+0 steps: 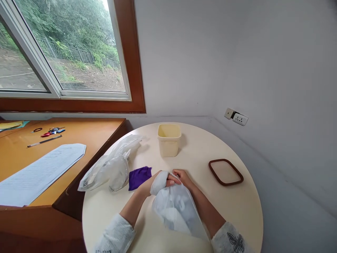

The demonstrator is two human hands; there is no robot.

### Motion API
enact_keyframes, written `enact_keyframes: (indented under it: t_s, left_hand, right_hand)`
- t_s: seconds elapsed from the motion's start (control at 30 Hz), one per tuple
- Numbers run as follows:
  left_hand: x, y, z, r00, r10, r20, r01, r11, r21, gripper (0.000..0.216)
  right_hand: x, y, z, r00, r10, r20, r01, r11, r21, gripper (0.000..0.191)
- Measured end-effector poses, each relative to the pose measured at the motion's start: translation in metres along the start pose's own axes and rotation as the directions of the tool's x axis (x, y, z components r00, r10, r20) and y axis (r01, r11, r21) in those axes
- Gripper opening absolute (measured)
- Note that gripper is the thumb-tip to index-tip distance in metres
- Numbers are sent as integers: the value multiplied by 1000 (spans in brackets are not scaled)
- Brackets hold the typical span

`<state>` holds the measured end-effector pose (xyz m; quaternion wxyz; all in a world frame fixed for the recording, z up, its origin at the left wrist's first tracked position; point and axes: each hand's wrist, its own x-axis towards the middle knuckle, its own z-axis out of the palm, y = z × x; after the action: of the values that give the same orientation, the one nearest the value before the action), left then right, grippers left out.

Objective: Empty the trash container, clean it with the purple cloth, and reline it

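Observation:
Both my hands meet at the top of a clear plastic bag (pixel 175 209) with white contents, which lies on the round cream table (pixel 244 207) between my forearms. My left hand (pixel 151 182) is closed around the gathered bag mouth, and my right hand (pixel 181 176) pinches the same bunched plastic from the other side. Just left of my left hand lies a purple cloth (pixel 139 177), flat on the table. Beyond the hands stands an open cream plastic tub (pixel 169 140).
A second crumpled clear bag (pixel 112 165) lies at the table's left edge. A lid with a brown rim (pixel 225 172) rests to the right. The wooden desk (pixel 92 135) on the left holds a printed sheet (pixel 39 172), a pen (pixel 44 141) and scissors (pixel 52 131).

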<state>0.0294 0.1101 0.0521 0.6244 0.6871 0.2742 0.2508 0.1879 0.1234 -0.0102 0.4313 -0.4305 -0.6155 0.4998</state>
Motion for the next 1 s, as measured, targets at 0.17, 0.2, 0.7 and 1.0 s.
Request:
enact_keyframes:
  t_s: [0.17,0.2,0.7,1.0]
  left_hand:
    - [3,-8,3,998,18,-55,-17,1000,27,30]
    - [4,-9,5,997,20,-70,-19,1000,22,31]
    - [14,-24,23,934,-41,-355,-55,965,-256,41]
    - [13,-20,20,884,-108,-456,8,976,-216,42]
  right_hand:
    - [2,0,-7,993,-17,-119,15,1000,-19,17]
    - [1,0,-8,990,-23,-139,17,999,-44,14]
    - [-8,-10,-21,839,-442,-317,82,679,-730,8]
    - [-12,-13,-24,874,-375,-308,139,802,-581,16]
